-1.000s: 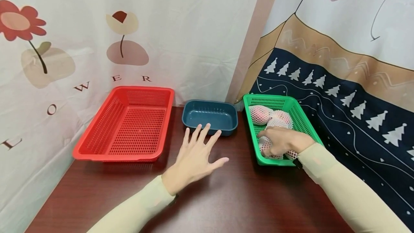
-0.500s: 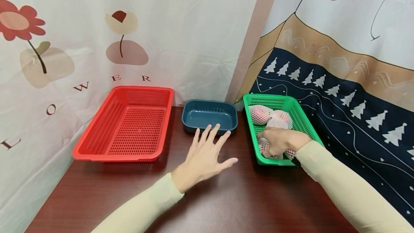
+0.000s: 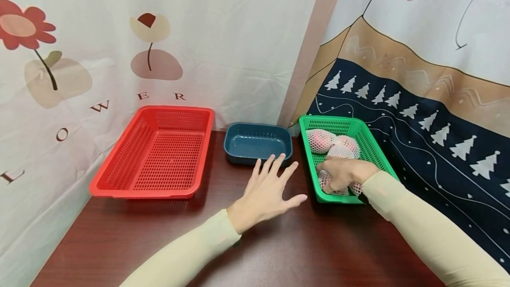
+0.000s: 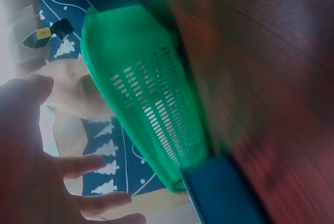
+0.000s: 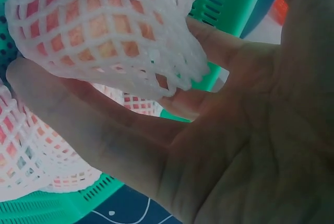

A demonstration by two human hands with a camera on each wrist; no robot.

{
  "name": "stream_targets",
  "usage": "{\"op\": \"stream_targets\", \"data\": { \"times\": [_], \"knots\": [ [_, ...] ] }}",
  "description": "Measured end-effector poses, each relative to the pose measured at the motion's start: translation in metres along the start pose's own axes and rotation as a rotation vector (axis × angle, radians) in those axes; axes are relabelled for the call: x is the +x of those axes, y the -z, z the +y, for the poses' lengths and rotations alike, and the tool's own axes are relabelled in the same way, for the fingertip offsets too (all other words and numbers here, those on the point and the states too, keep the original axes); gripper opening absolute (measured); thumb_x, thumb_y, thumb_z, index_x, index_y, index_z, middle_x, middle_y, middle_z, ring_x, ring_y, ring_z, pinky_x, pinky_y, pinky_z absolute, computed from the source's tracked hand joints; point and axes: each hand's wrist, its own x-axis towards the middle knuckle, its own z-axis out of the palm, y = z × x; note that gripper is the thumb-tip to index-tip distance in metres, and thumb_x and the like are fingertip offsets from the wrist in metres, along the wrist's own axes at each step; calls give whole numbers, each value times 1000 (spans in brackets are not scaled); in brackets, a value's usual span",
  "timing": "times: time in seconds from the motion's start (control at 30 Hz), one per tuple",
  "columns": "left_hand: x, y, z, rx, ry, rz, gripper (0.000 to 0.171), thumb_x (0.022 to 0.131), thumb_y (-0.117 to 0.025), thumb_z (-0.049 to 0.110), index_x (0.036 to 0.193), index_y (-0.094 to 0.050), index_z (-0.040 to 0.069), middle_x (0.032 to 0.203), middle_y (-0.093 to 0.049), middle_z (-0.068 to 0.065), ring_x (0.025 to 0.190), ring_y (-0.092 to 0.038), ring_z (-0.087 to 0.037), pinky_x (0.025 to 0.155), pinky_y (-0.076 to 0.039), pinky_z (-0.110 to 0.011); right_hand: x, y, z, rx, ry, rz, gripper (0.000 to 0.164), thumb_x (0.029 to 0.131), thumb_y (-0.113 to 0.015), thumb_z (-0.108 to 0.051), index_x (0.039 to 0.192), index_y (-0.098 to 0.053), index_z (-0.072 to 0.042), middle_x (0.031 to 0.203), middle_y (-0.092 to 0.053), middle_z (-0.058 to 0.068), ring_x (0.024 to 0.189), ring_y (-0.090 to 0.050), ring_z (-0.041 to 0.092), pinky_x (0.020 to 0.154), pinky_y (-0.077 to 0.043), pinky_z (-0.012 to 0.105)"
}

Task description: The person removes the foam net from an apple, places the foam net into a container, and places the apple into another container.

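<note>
Down in the green basket (image 3: 330,121), my right hand (image 3: 342,173) grips a netted fruit (image 5: 94,31) between thumb and fingers; my left hand (image 3: 264,196), empty, fingers spread, hangs leftward.

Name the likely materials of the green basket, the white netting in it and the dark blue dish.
Green basket: probably molded plastic, smooth with a slight sheen, judging by its rows of uniform slots.
White netting: likely soft plastic foam, matte, with thick, rounded strands.
Dark blue dish: glossy, with light streaks inside; it could be plastic or glazed ceramic.
</note>
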Motion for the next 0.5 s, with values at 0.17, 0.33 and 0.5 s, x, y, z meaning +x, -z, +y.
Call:
{"op": "stream_targets", "data": {
  "times": [0.17,0.33,0.5],
  "knots": [
    [7,-5,8,3,-13,-4,91,106,-53,87,181,-43,36,191,-38,-9,177,-36,-41,143,-28,-73,1,0,-1,8,-1,7,58,93,-89,-17,149,-74,-12,131,-69,12,109,-63,27,96,-62,46],
    [11,-12,13,14,-23,-3,92,106,-52,88,181,-42,35,191,-38,-9,176,-38,-41,142,-30,-72,2,-2,0,-21,18,33,52,92,-91,-17,143,-78,-13,129,-73,12,110,-64,26,101,-65,51],
    [15,-17,16,9,-20,-22,94,107,-51,88,183,-38,35,192,-35,-9,177,-37,-41,143,-29,-71,3,-5,2,-31,32,50,51,92,-92,-15,141,-79,-12,128,-75,12,110,-66,26,104,-66,55]
  ]
}}
